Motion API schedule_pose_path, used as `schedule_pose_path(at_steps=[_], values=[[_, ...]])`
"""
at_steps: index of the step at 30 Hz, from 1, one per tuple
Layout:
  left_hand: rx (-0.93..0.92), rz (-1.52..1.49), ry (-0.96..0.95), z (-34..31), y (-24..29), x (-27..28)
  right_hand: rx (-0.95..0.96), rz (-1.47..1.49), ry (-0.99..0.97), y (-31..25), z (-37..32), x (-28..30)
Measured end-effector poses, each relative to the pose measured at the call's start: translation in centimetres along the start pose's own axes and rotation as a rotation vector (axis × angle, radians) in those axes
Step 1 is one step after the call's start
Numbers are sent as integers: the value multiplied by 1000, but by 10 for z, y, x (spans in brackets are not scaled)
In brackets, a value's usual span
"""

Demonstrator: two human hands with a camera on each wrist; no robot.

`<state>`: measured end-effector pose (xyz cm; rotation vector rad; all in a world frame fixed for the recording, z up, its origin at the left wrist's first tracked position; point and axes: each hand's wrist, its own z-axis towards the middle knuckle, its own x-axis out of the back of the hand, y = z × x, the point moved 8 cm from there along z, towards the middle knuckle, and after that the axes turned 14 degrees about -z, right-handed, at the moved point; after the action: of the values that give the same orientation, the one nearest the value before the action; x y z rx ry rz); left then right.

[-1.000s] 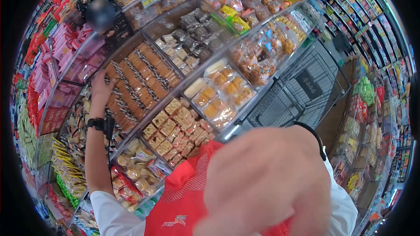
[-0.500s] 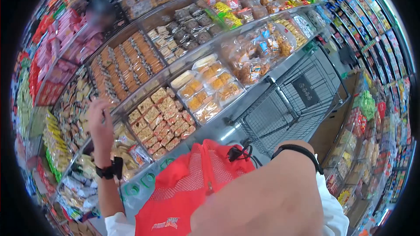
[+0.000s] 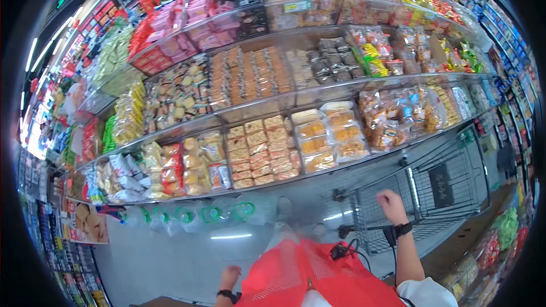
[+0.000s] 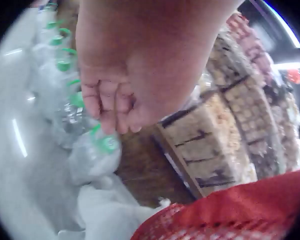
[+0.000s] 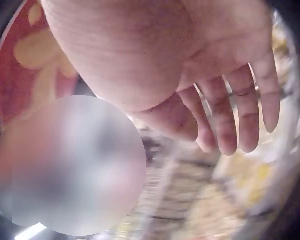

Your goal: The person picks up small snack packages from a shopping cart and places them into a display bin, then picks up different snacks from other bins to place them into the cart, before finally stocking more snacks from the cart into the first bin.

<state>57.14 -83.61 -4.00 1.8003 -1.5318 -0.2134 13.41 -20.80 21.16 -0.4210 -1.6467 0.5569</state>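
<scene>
Low at the left of the red vest, my left hand hangs beside the body in the head view. Its fingers are loosely curled around nothing in the left wrist view, where bottles with green caps show below. My right hand is raised over the near left part of the wire shopping cart, apart from the bins, and holds nothing. The right wrist view shows that hand with its fingers extended and slightly spread. A grey blurred disc covers part of that view.
Tiered clear bins run across the front, with wrapped square cakes, brown long pastries and yellow cakes. Large green-handled bottles stand on the floor below them. The cart's basket is at the right, with more shelves beyond.
The head view has swung and pulled back, showing more floor. My left hand has left the bins and is down beside the vest. My right hand has moved from close before the camera out over the cart.
</scene>
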Motion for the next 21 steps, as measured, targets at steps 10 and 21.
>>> schedule_pose_path(at_steps=[10,21], values=[[-92,363,-222,-89,-106,70,-749,-327,-461,246,-198,-243],[232,67,-92,-92,-121,236,-829,-339,-198,188,-219,-249]])
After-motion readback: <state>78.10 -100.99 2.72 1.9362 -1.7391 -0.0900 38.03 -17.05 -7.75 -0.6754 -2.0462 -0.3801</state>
